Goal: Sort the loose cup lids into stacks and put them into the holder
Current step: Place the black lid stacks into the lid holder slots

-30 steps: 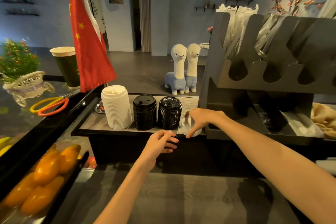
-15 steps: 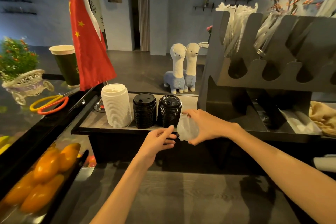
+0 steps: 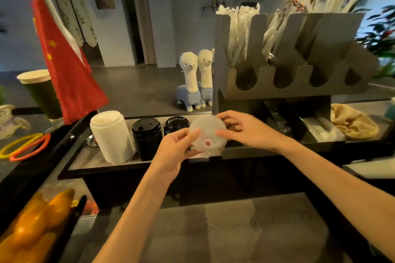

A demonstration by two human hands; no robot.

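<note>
Both hands hold clear plastic cup lids (image 3: 207, 134) in the air just above the front edge of the grey shelf (image 3: 89, 156). My left hand (image 3: 177, 149) grips the lids from the lower left, thumb on top. My right hand (image 3: 243, 129) pinches their right rim. I cannot tell how many clear lids there are. On the shelf stand a tall stack of white lids (image 3: 111, 136) and two stacks of black lids (image 3: 147, 137) (image 3: 176, 125). The dark holder (image 3: 286, 89) with scalloped slots rises at the right.
Wrapped straws (image 3: 245, 34) fill the holder's upper slots. Two plush alpacas (image 3: 195, 81) stand behind the shelf. A red flag (image 3: 64, 57), a green paper cup (image 3: 41, 94) and scissors (image 3: 25, 148) are at the left. Oranges (image 3: 36, 226) lie lower left. A tan cloth (image 3: 352, 121) lies at the right.
My right hand lifted the clear lids off the shelf and brought them toward me. My left hand rose from the shelf edge and took hold of them too.
</note>
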